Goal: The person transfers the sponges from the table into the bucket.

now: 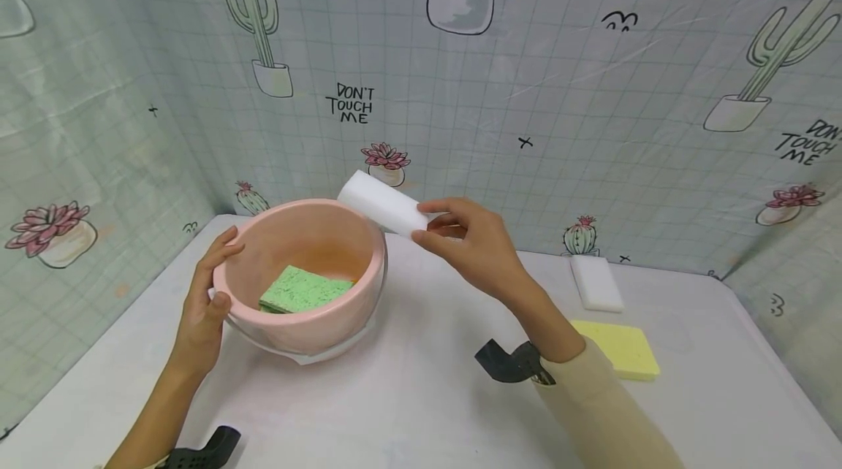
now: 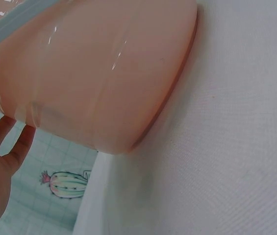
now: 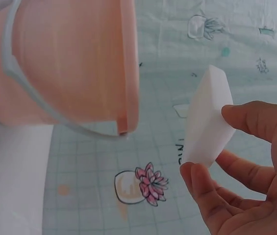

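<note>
A pink bucket stands on the table at the left, its light handle hanging down round the front. My left hand grips the left side of its rim, fingers over the edge and thumb near the front; the left wrist view shows fingers against the bucket wall. Inside the bucket lies a green sponge. With thumb and fingertips my right hand pinches one end of a white sponge block. In the right wrist view, that block is held up beyond the bucket's rim.
Another white sponge block lies on the table at the back right. In front of it is a yellow sponge, partly hidden by my right forearm. A cactus-print curtain hangs behind the table and along its sides.
</note>
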The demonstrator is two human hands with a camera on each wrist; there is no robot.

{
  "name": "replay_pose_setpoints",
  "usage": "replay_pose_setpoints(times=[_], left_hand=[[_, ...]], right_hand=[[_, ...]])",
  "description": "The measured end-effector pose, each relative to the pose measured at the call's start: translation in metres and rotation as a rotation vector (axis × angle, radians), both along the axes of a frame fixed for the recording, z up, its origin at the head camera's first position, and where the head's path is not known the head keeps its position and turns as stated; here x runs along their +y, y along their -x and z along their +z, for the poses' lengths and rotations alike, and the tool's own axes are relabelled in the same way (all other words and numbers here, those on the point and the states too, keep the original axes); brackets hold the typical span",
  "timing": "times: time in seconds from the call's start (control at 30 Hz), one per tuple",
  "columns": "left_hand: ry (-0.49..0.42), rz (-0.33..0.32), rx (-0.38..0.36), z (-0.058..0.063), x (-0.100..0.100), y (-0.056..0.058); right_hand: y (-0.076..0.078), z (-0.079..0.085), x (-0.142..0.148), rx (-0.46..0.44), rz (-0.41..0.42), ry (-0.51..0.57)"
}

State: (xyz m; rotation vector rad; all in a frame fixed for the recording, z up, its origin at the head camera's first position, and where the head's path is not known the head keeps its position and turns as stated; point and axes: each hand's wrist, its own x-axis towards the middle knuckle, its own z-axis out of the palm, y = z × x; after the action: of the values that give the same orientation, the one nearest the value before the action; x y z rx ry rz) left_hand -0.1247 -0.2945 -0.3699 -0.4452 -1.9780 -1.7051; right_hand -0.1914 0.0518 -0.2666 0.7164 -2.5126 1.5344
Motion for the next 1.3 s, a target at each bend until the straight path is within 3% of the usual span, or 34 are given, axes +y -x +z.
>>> replay_pose_setpoints(times=[0.33,0.57,1.03,1.3], left_hand=[[-0.009,-0.004,-0.006,-0.001,-0.001,0.0],[0.028,-0.002,0.014,-0.003,-0.001,0.001],[0.023,-0.005,0.026,-0.004,-0.002,0.001],[0.023,-0.011,0.039,-0.004,-0.002,0.002]], right_hand=[[-0.002,0.011,-0.02,0.01,0.053,-0.044],[-0.001,0.014,-0.033,-0.009,0.068,-0.1],[0.007,0.013,-0.067,-0.05,0.189,-0.211],[0.01,0.015,-0.076,-0.08,0.189,-0.31]])
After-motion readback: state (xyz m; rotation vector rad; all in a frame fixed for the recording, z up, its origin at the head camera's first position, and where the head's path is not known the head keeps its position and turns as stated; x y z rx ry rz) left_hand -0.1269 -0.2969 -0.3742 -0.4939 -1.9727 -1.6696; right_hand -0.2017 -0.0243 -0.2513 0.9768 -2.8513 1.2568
